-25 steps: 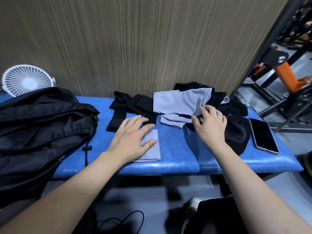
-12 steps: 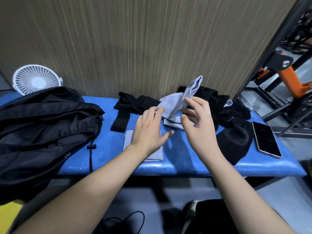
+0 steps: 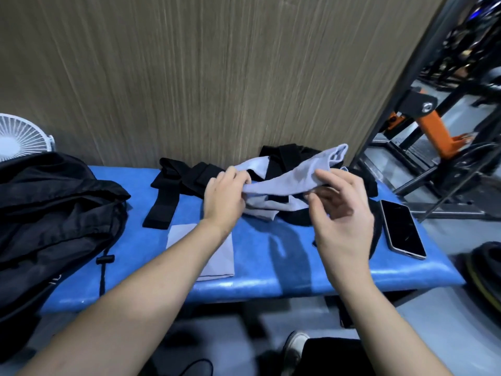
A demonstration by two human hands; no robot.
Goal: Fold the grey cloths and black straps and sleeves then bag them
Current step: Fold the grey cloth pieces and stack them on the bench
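The grey cloth point(image 3: 287, 183) hangs just above the blue bench point(image 3: 284, 272), soft, light and floppy. The left hand point(image 3: 225, 196) pinches one end. The right hand point(image 3: 339, 213) has its fingers half curled round the other end. Corners look best to grab.

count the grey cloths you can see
3: one folded grey cloth flat at the bench's near edge, one held up by both hands, one lying under it on the pile. More may hide among the black items.
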